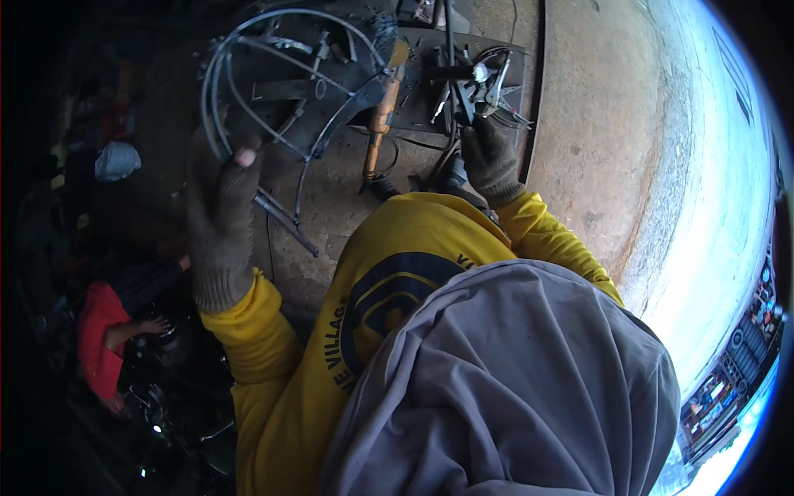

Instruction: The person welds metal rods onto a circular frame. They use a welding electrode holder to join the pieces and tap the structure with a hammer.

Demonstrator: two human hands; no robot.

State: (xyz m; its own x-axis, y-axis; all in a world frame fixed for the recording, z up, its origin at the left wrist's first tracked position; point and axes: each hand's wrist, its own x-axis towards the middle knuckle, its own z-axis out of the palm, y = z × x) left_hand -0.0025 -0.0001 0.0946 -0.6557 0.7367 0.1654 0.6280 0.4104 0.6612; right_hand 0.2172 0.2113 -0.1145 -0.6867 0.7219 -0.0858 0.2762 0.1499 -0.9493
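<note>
Head view: we are leaning over a dark metal surface (420, 101), both hands in knitted work gloves. Our left hand (225, 202) is curling partly closed around the left side of a bent metal rod frame (308, 157), a bare fingertip showing; how firmly it is gripping we cannot tell. The frame's hoops are spreading over the surface's left part, and its lower rods are reaching past the near edge toward us. Our right hand (492, 161) is closing its fingers around a dark handle (466, 107) at the near right edge, just beside the locking pliers (498, 87). Between our hands, an orange angle grinder (381, 120) is lying across the near edge, its rear end jutting toward us. Beyond the right edge, concrete floor (595, 140) is stretching wide, leaving our right arm open room; at lower left, a person in red (103, 339) is working well apart from us.
</note>
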